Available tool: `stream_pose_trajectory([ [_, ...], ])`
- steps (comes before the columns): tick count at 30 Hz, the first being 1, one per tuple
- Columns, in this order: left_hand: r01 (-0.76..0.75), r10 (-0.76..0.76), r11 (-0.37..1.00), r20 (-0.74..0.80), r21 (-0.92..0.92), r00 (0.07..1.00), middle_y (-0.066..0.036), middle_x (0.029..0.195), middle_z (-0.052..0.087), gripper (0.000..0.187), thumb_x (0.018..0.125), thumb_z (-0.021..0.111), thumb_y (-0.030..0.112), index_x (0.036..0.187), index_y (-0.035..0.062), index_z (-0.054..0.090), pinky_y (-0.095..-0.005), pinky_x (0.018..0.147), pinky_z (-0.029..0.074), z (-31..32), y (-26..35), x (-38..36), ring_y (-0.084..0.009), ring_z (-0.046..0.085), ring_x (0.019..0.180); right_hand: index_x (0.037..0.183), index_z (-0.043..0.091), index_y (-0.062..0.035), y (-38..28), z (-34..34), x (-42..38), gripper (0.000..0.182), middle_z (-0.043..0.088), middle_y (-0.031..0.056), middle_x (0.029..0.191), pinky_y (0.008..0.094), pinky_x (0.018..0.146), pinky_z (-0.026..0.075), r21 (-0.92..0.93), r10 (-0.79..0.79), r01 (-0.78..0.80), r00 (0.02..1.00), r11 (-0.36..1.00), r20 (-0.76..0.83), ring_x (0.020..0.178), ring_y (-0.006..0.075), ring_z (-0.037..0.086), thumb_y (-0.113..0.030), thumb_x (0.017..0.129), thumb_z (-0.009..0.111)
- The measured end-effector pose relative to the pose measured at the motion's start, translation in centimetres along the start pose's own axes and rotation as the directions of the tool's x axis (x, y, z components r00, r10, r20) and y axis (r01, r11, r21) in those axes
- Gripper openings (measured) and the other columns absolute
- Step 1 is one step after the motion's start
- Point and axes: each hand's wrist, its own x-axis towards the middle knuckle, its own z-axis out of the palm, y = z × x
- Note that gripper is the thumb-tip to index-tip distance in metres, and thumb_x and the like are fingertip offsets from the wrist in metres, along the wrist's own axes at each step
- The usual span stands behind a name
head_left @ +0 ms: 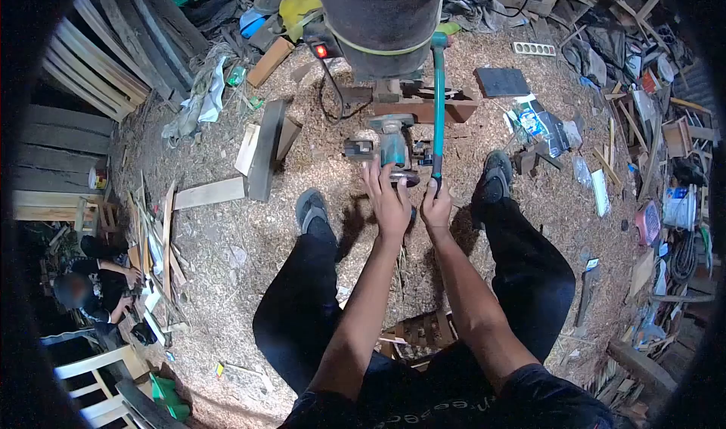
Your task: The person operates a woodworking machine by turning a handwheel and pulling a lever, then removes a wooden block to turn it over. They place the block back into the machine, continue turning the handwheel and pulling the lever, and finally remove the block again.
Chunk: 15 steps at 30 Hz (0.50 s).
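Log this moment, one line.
Left hand: at small teal metal machine; right hand: on long teal bar; co-worker: by pale wood strips

The machine (392, 143) is at your twelve o'clock, the container (382, 21) beyond it; on the floor, the power strip (534, 49) lies at one, the plank (266, 153) at eleven.

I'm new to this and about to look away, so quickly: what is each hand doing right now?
Left hand: open, fingers spread at the teal machine.
Right hand: closed on the lower end of the teal bar.
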Motion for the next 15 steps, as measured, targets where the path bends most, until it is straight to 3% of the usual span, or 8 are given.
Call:
stream_pose_trajectory([
  [2,0.015,-0.015,1.000,0.022,-0.010,1.000,-0.019,0.152,0.033,0.044,0.095,0.057,0.019,0.134,0.0050,0.046,-0.0613,0.116,0.014,0.0,0.3,0.7,-0.0443,0.021,0.145,0.100,0.061,-0.0004,0.9,0.2,0.3,0.030,0.062,0.0246,0.074,0.0469,0.062,0.047,0.030,0.113,-0.115,0.992,0.993,0.055,0.070,0.0410,0.065,-0.029,0.100,0.052],
  [11,0.001,-0.001,1.000,0.034,-0.016,0.999,-0.020,0.151,0.033,0.040,0.094,0.058,0.015,0.130,0.0036,0.047,-0.0611,0.115,0.017,-1.7,1.2,0.1,-0.0427,0.023,0.144,0.096,0.061,0.0014,-2.1,-1.6,-1.1,0.034,0.062,0.0241,0.072,0.0482,0.062,0.047,-0.019,0.086,-0.085,0.996,0.996,0.036,0.069,0.0415,0.064,-0.030,0.101,0.051],
  [12,-0.011,0.012,1.000,0.024,-0.026,1.000,-0.019,0.151,0.033,0.040,0.094,0.058,0.015,0.130,0.0036,0.047,-0.0612,0.115,0.018,-1.7,1.1,0.5,-0.0425,0.023,0.144,0.097,0.061,0.0019,-2.6,-1.3,-1.0,0.034,0.061,0.0233,0.072,0.0487,0.062,0.047,0.021,0.017,-0.017,1.000,1.000,-0.020,0.067,0.0416,0.063,-0.030,0.101,0.051],
  [15,0.014,-0.015,1.000,0.046,0.003,0.999,-0.019,0.150,0.034,0.041,0.093,0.060,0.014,0.130,0.0036,0.047,-0.0605,0.115,0.019,-1.8,1.1,1.3,-0.0416,0.023,0.145,0.097,0.060,0.0023,-4.0,-2.0,-1.0,0.033,0.061,0.0235,0.073,0.0474,0.062,0.047,0.022,0.051,-0.051,0.999,0.998,-0.013,0.068,0.0410,0.063,-0.030,0.101,0.053],
])
